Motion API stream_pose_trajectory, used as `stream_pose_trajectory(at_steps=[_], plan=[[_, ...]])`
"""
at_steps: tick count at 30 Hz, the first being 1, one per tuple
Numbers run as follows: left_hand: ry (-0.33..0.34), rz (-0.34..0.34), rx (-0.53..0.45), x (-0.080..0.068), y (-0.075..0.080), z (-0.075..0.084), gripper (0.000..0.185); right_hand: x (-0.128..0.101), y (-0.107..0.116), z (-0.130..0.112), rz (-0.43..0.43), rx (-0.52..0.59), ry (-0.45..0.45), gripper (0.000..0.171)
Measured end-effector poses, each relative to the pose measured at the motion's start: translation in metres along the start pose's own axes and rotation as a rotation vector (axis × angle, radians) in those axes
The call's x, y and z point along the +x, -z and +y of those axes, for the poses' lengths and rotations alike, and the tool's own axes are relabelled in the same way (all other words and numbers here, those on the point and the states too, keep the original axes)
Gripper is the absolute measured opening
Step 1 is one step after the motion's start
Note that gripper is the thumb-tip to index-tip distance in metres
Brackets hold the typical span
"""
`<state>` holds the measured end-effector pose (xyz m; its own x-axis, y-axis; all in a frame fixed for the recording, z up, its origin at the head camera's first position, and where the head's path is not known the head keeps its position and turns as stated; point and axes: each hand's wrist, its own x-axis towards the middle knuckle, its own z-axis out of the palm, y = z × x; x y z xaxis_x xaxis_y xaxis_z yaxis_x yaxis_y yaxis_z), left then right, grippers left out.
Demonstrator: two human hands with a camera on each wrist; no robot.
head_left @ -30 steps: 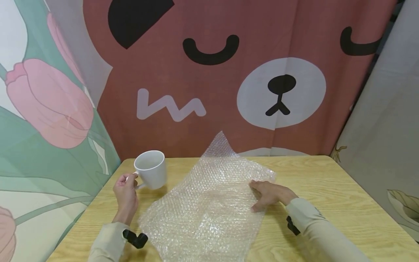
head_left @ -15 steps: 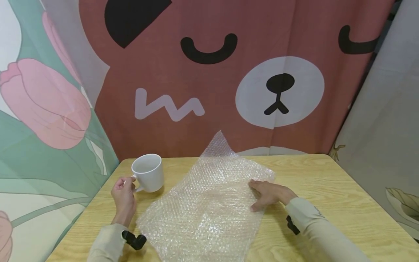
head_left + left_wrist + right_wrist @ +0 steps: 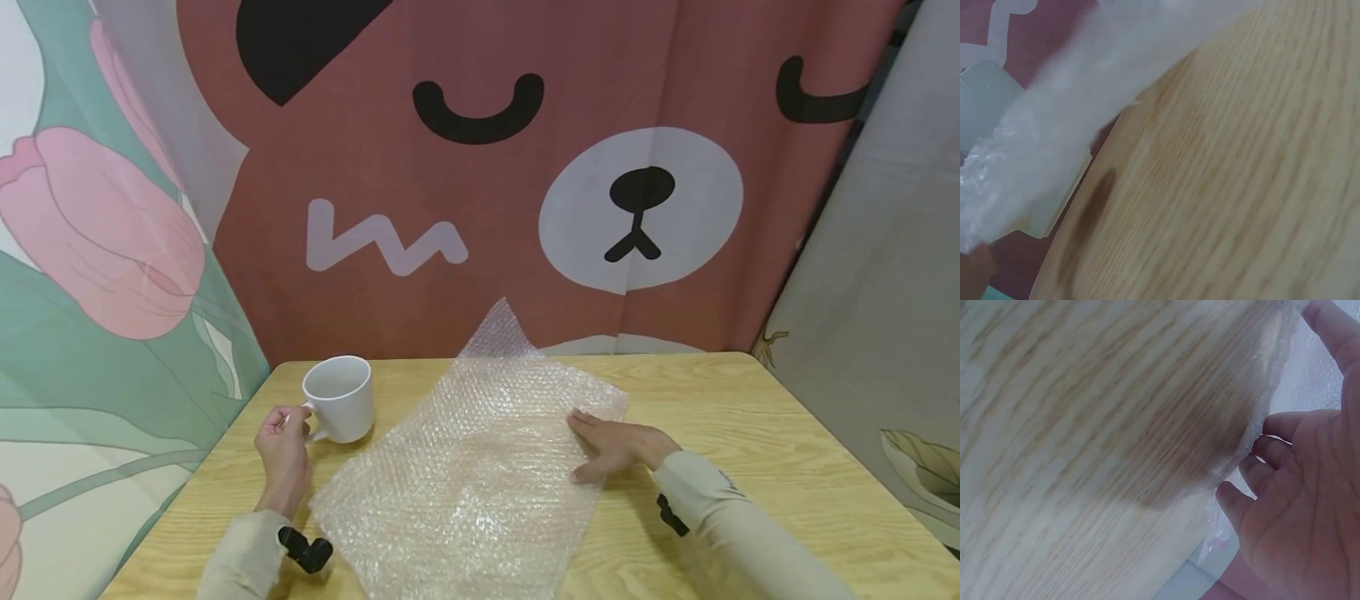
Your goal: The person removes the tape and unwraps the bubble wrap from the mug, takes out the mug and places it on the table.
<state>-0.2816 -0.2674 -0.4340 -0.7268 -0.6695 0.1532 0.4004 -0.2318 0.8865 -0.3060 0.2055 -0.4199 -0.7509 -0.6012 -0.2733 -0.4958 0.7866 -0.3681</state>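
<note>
Curtains hang behind your work: the bear-face curtain [image 3: 525,167] straight ahead, the tulip curtain [image 3: 97,275] to your left, a grey one [image 3: 877,275] to your right. Below them your wooden table [image 3: 750,433] runs across the head view, and the bubble wrap [image 3: 465,475] lies spread flat over its middle, one far corner curling up against the bear-face curtain. Your right hand [image 3: 611,446] rests on the right edge of the bubble wrap with fingers straight and lightly spread, pressing the sheet down; your right wrist camera shows those fingers [image 3: 1272,450] lying over the sheet's rim where it meets the wood. Your left hand [image 3: 283,446] sits just left of the sheet, its fingers curled and pinching the handle of the white mug [image 3: 340,397], which stands upright near the table's far left corner, just beside the bubble wrap's left edge. Whether the mug's base is quite touching the wood you cannot tell from the head view. Your left wrist camera shows only blurred wood and the sheet's edge [image 3: 1054,137].
</note>
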Motion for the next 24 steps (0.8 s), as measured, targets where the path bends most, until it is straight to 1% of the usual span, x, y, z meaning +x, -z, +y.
stream_pose_trajectory(at_steps=[5,9,19,24], plan=[[0.029,-0.004,0.013,-0.003,0.003,-0.001,0.028,0.0,0.0,-0.001,-0.014,0.001,-0.024,0.103],[0.035,-0.001,0.033,-0.005,0.005,-0.003,0.026,-0.001,-0.001,-0.001,-0.019,-0.005,-0.037,0.103],[0.043,0.009,0.063,-0.003,0.008,-0.009,0.024,-0.001,-0.001,-0.001,-0.024,-0.023,-0.043,0.103],[0.066,0.015,0.079,-0.002,0.011,-0.012,0.024,-0.001,-0.001,0.0,-0.024,-0.02,-0.046,0.103]])
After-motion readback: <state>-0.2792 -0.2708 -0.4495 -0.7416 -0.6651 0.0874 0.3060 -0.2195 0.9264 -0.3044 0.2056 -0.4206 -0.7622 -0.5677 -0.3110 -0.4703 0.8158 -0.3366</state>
